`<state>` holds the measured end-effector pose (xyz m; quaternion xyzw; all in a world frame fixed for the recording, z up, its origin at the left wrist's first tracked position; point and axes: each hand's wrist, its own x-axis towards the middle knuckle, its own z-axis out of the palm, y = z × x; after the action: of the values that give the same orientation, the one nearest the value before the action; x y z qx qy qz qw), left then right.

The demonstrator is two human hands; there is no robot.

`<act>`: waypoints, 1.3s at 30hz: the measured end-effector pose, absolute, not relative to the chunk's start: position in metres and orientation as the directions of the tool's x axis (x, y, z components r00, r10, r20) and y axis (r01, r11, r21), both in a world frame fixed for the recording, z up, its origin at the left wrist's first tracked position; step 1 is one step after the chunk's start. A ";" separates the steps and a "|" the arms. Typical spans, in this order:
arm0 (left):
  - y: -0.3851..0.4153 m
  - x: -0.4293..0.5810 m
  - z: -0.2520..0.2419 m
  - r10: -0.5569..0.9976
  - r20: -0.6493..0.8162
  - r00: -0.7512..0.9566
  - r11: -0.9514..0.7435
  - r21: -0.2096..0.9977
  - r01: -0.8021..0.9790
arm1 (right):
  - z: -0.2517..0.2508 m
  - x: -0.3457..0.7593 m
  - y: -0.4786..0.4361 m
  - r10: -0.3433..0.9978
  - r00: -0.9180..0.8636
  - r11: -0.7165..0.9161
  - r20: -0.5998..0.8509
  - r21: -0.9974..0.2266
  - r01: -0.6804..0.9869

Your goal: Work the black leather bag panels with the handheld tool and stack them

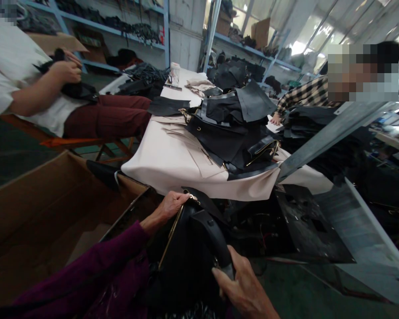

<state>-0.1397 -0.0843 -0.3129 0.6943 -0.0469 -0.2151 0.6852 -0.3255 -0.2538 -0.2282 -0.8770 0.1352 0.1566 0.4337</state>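
A black handbag point(182, 266) with gold zipper teeth along one edge rests in my lap. My left hand point(173, 206) pinches its upper corner, beside a small gold chain or zipper pull point(193, 197). Around the bag's right side, near a curved black handle point(214, 232), my right hand point(242, 281) is closed with the thumb on the near face. The lower part of the bag fades into dark, shiny material at the bottom of the view, so its base cannot be made out.
A table under a pale cover point(159, 166) bears black bag pieces point(232, 137) ahead. An open cardboard box point(63, 186) stands at left, a metal post point(315, 133) at right. One co-worker point(33, 84) sits at left holding black material; another point(306, 91) leans over at right.
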 end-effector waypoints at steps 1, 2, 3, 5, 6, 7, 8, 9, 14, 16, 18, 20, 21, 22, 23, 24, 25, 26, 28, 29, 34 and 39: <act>-0.084 -0.142 -0.312 -0.358 -0.241 0.902 -0.055 0.970 0.237 | -0.227 -0.322 -0.253 -0.058 0.915 -0.555 -0.399 -0.749 -0.362; -0.084 -0.144 -0.311 -0.352 -0.246 0.903 -0.047 0.968 0.245 | -0.226 -0.319 -0.253 -0.017 0.916 -0.523 -0.400 -0.777 -0.349; -0.084 -0.146 -0.310 -0.344 -0.251 0.905 -0.035 0.966 0.255 | -0.225 -0.316 -0.253 0.013 0.919 -0.497 -0.394 -0.800 -0.336; -0.083 -0.149 -0.310 -0.326 -0.262 0.908 0.007 0.960 0.280 | -0.225 -0.313 -0.254 0.034 0.924 -0.468 -0.380 -0.823 -0.321; -0.083 -0.150 -0.310 -0.316 -0.268 0.910 0.035 0.955 0.294 | -0.225 -0.311 -0.254 0.030 0.929 -0.463 -0.368 -0.829 -0.313; -0.083 -0.152 -0.309 -0.305 -0.274 0.912 0.066 0.949 0.307 | -0.226 -0.309 -0.255 0.021 0.936 -0.463 -0.351 -0.833 -0.301; -0.084 -0.155 -0.309 -0.300 -0.280 0.912 0.098 0.942 0.321 | -0.227 -0.306 -0.255 0.008 0.944 -0.466 -0.330 -0.836 -0.289; -0.086 -0.158 -0.308 -0.294 -0.285 0.912 0.130 0.934 0.334 | -0.229 -0.303 -0.255 -0.002 0.951 -0.469 -0.310 -0.839 -0.275; -0.101 -0.181 -0.313 -0.300 -0.356 0.885 0.262 0.861 0.435 | -0.238 -0.274 -0.254 -0.050 0.976 -0.491 -0.214 -0.845 -0.210; -0.106 -0.188 -0.318 -0.307 -0.398 0.865 0.303 0.821 0.485 | -0.237 -0.266 -0.257 -0.078 0.978 -0.508 -0.194 -0.837 -0.206; -0.109 -0.189 -0.321 -0.296 -0.429 0.853 0.334 0.790 0.513 | -0.230 -0.265 -0.262 -0.102 0.977 -0.520 -0.187 -0.827 -0.213; -0.109 -0.186 -0.323 -0.277 -0.452 0.848 0.353 0.773 0.527 | -0.221 -0.273 -0.268 -0.131 0.970 -0.535 -0.204 -0.810 -0.242; -0.108 -0.183 -0.324 -0.272 -0.460 0.845 0.357 0.768 0.532 | -0.216 -0.280 -0.271 -0.146 0.965 -0.545 -0.216 -0.797 -0.261; -0.107 -0.180 -0.324 -0.270 -0.465 0.843 0.358 0.765 0.536 | -0.213 -0.287 -0.274 -0.158 0.962 -0.557 -0.225 -0.784 -0.275; -0.107 -0.177 -0.323 -0.269 -0.465 0.844 0.360 0.764 0.535 | -0.211 -0.295 -0.275 -0.164 0.959 -0.571 -0.231 -0.771 -0.283; -0.107 -0.175 -0.323 -0.270 -0.460 0.846 0.363 0.765 0.532 | -0.211 -0.302 -0.276 -0.162 0.957 -0.580 -0.243 -0.761 -0.291; -0.107 -0.173 -0.322 -0.272 -0.455 0.848 0.366 0.766 0.528 | -0.212 -0.307 -0.275 -0.152 0.953 -0.586 -0.261 -0.753 -0.299; -0.107 -0.173 -0.321 -0.272 -0.451 0.850 0.366 0.768 0.525 | -0.214 -0.312 -0.273 -0.136 0.949 -0.587 -0.283 -0.749 -0.307; -0.110 -0.175 -0.318 -0.271 -0.442 0.855 0.352 0.781 0.515 | -0.221 -0.314 -0.268 -0.109 0.944 -0.579 -0.311 -0.752 -0.315; -0.111 -0.177 -0.317 -0.274 -0.430 0.860 0.339 0.793 0.505 | -0.225 -0.312 -0.265 -0.102 0.946 -0.574 -0.308 -0.758 -0.309; -0.117 -0.193 -0.314 -0.353 -0.345 0.870 0.273 0.851 0.448 | -0.224 -0.285 -0.255 -0.129 0.966 -0.561 -0.223 -0.787 -0.257; -0.113 -0.185 -0.319 -0.211 -0.259 0.943 0.206 0.931 0.301 | -0.203 -0.281 -0.267 -0.157 0.970 -0.556 -0.188 -0.795 -0.244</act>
<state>-0.1854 -0.1126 -0.3189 0.6081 0.0373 -0.1650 0.7756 -0.2814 -0.2665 -0.2029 -0.8807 0.1139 0.0475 0.4573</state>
